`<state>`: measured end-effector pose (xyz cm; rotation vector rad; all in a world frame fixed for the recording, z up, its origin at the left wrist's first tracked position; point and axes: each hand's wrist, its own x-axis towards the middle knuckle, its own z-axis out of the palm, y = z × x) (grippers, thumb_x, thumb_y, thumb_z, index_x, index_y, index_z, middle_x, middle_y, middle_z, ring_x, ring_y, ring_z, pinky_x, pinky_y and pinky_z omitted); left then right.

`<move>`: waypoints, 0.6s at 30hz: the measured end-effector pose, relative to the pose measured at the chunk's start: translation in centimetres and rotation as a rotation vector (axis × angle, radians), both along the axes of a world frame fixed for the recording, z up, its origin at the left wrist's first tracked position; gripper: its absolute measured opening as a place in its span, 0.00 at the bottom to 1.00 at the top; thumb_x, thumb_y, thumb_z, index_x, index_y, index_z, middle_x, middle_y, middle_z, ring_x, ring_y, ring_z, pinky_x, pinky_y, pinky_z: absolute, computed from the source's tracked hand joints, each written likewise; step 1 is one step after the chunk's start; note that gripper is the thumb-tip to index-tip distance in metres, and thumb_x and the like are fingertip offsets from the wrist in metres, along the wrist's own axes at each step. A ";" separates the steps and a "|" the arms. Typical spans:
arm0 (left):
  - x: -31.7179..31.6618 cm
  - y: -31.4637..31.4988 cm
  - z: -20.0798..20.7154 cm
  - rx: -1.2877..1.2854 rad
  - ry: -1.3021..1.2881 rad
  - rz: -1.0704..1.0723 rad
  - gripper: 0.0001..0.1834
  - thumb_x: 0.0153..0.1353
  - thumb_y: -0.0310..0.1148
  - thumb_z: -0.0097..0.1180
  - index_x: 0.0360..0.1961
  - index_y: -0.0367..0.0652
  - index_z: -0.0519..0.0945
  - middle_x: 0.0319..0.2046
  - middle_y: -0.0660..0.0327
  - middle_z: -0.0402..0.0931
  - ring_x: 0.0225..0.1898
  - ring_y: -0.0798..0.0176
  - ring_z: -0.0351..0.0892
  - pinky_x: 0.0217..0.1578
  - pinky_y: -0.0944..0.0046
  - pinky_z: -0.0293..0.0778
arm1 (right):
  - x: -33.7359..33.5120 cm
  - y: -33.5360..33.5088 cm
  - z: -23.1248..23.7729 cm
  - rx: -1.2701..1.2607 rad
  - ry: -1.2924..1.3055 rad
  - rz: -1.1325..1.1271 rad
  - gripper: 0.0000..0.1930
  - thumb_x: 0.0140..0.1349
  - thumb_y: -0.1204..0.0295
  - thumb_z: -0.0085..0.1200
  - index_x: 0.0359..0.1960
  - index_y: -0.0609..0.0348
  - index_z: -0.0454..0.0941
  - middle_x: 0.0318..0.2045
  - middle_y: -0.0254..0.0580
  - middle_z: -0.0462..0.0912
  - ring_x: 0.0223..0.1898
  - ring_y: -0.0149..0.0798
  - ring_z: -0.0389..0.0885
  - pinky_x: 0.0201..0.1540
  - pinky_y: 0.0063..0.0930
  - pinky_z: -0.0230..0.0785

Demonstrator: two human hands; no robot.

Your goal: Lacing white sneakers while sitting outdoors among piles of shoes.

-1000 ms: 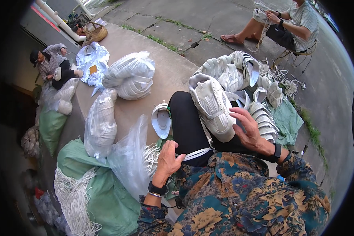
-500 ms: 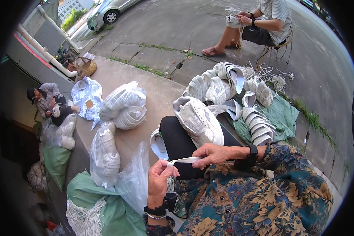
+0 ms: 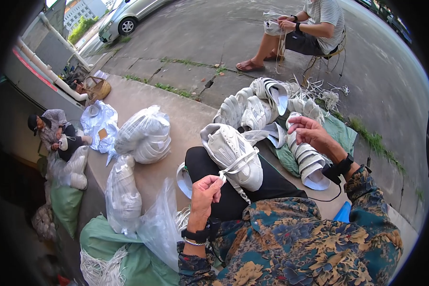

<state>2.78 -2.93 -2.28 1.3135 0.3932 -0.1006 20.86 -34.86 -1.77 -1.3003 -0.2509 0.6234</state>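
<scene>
A white sneaker upper (image 3: 229, 143) lies over my dark-trousered knee, its toe toward me. Across its front runs a flat white shoelace (image 3: 238, 163), with a loose part hanging beside my leg. My left hand (image 3: 205, 195) is closed, pinching the lace between thumb and fingertips just left of the toe. To the right, my right hand (image 3: 314, 136) is raised in front of the stacked uppers, fingers partly bent and apart, with nothing visible in them.
Nested shoe uppers (image 3: 307, 157) rest on green cloth (image 3: 341, 131) at right. Bagged uppers (image 3: 145, 133), a clear plastic bag (image 3: 159, 229) and a green sack (image 3: 100, 229) with laces (image 3: 102, 264) stand left. Two seated people (image 3: 319, 28) work nearby, one far right, one far left.
My right hand has let go of the lace and moved right and up to the stacked uppers. The lace, stretched between both hands before, now lies across the upper; my left hand still pinches it.
</scene>
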 end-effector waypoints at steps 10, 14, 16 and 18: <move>0.9 -1.3 2.5 0.398 -0.187 -0.170 0.08 0.61 0.30 0.50 0.27 0.37 0.75 0.24 0.64 0.75 0.23 0.76 0.70 0.25 0.77 0.65 | -2.5 7.3 -2.0 -0.176 -0.219 0.465 0.08 0.60 0.69 0.50 0.32 0.62 0.77 0.17 0.27 0.73 0.18 0.20 0.67 0.21 0.16 0.61; -0.6 0.6 2.3 0.035 -0.152 -0.055 0.07 0.62 0.28 0.46 0.28 0.38 0.71 0.16 0.68 0.65 0.17 0.74 0.62 0.19 0.74 0.61 | 2.4 -0.6 -4.4 -0.229 -0.313 0.029 0.09 0.60 0.69 0.49 0.30 0.61 0.76 0.16 0.27 0.74 0.18 0.20 0.69 0.21 0.14 0.61; -0.9 1.4 2.2 0.029 -0.137 -0.024 0.07 0.62 0.28 0.46 0.28 0.38 0.71 0.12 0.70 0.58 0.12 0.75 0.57 0.15 0.74 0.57 | 4.8 -5.2 -5.9 -0.181 -0.212 -0.306 0.08 0.60 0.70 0.48 0.26 0.58 0.75 0.16 0.28 0.73 0.16 0.20 0.68 0.19 0.13 0.59; -0.9 2.2 2.2 0.031 -0.099 0.068 0.07 0.62 0.28 0.46 0.28 0.37 0.71 0.10 0.70 0.56 0.10 0.75 0.54 0.12 0.75 0.54 | 6.4 -10.3 -7.4 -0.227 -0.069 -0.628 0.08 0.59 0.69 0.49 0.23 0.54 0.73 0.16 0.28 0.73 0.15 0.20 0.67 0.17 0.14 0.59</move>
